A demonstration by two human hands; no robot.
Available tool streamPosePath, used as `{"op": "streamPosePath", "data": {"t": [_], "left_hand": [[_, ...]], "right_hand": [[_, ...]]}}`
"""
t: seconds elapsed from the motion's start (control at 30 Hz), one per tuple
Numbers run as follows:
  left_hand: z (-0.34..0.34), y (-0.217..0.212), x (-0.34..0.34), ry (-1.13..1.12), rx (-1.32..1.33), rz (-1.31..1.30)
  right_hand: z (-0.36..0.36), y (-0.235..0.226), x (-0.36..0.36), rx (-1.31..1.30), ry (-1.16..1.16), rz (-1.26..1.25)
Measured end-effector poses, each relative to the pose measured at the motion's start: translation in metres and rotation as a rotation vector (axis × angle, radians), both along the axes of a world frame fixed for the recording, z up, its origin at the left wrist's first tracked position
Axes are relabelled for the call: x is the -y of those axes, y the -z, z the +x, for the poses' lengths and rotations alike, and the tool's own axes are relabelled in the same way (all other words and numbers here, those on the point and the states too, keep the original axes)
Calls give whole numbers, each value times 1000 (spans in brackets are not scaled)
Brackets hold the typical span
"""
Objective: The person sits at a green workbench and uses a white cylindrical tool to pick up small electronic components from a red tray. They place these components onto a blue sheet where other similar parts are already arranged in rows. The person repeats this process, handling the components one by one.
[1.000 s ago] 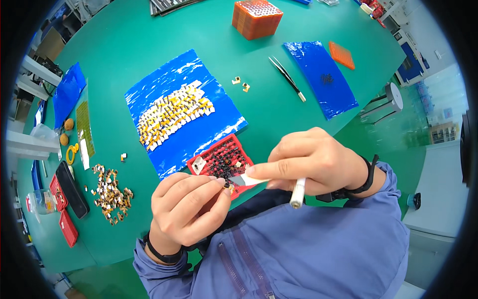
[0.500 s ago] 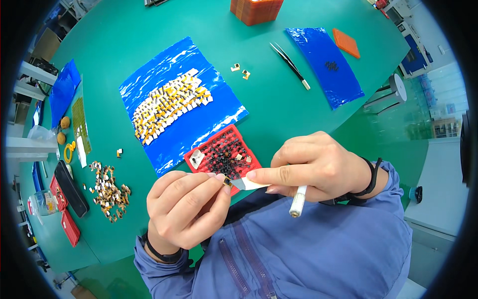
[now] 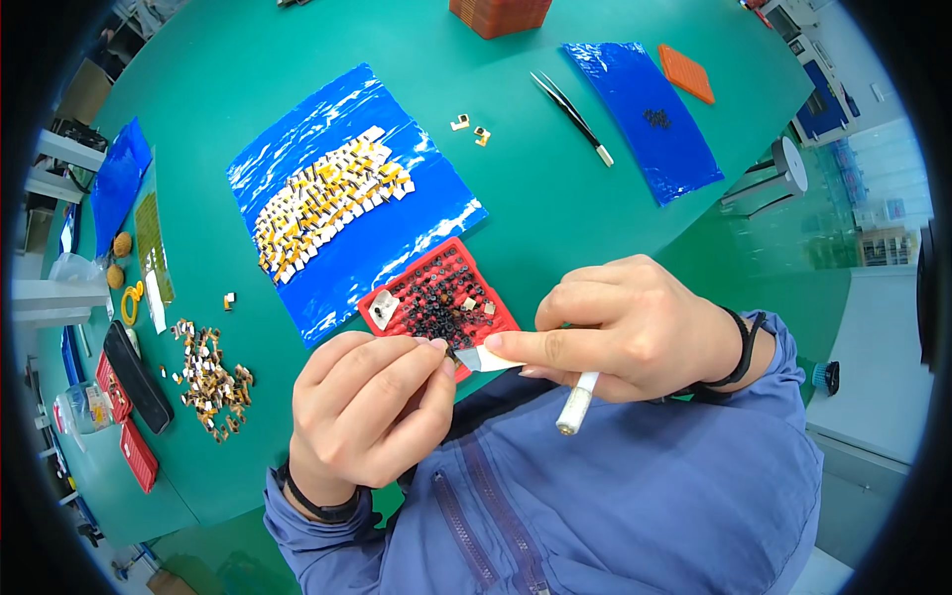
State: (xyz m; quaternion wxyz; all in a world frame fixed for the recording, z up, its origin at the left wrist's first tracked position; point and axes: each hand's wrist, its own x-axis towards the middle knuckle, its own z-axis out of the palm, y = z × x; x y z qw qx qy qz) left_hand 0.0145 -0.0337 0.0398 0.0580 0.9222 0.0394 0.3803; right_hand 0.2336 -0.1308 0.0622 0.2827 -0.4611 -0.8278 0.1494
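Observation:
My left hand pinches a tiny dark part between thumb and forefinger; the fingertips hide most of it. In my right hand is a knife with a white-wrapped handle, its end sticking out below the fingers. The knife's flat metal blade points left and meets the small part, with my right forefinger along the white wrapping behind it. Just beyond both hands lies a red tray full of small black round pieces, along with a few whitish bits.
A blue sheet carries many white-and-yellow pieces. Left of it sits a loose pile of small parts near a black case. Tweezers, another blue sheet, an orange lid and stacked orange trays lie farther off.
The scene on the table has shifted slightly up and left in view. Both hands keep their holds, and the knife handle's lower end has swung a little left.

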Motion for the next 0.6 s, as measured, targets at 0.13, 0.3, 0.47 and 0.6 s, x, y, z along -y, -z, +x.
{"op": "streamPosePath", "data": {"t": [0.13, 0.3, 0.47, 0.6], "left_hand": [[0, 1, -1, 14, -18, -5], [-1, 2, 0, 32, -31, -45], [-1, 3, -1, 56, -24, -123], [1, 1, -1, 88, -7, -179]], "right_hand": [[0, -1, -1, 42, -7, 15], [3, -3, -3, 96, -17, 42], [5, -5, -5, 155, -26, 73], [8, -6, -7, 183, -49, 121]]}}
